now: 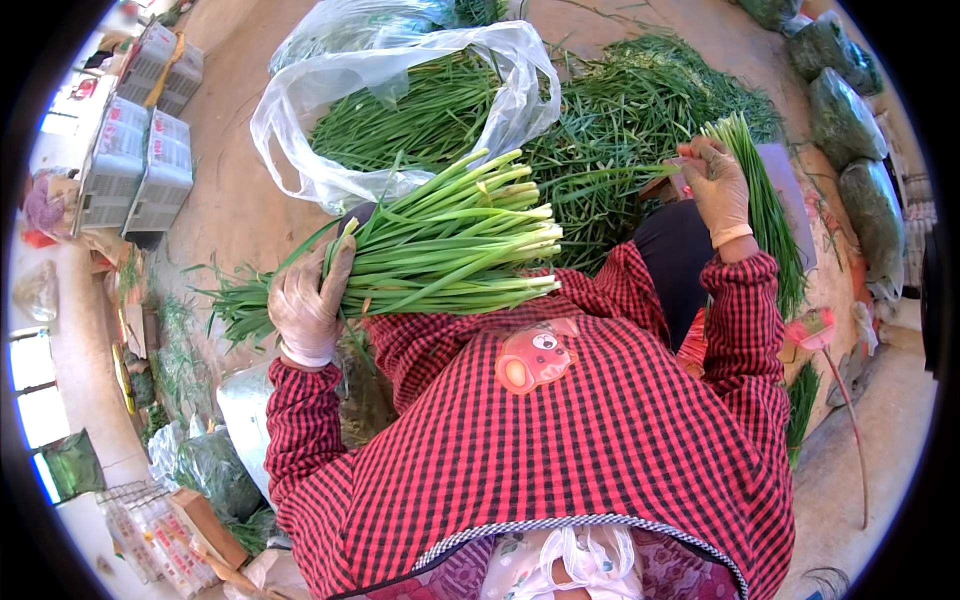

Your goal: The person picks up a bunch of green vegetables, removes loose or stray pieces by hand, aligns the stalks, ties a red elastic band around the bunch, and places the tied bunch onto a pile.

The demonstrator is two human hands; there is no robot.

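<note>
My left hand (312,300), in a thin pale glove, is closed round the leafy end of a thick bunch of garlic chives (455,240). The bunch lies across my lap with its pale cut ends to the right. My right hand (718,190), gloved too, is raised with fingers pinched at the tip of a few long green chive leaves (610,183) that stretch left toward the bunch. Just beside that hand, another bundle of chives (765,215) lies on a pale purplish board (795,195).
An open clear plastic bag (540,85) of chives stands ahead, beside a heap of loose green leaves (640,90). Filled bags (845,115) line the right side. Grey plastic crates (160,165) stand at the left. A thin reddish stick (850,420) is at the right.
</note>
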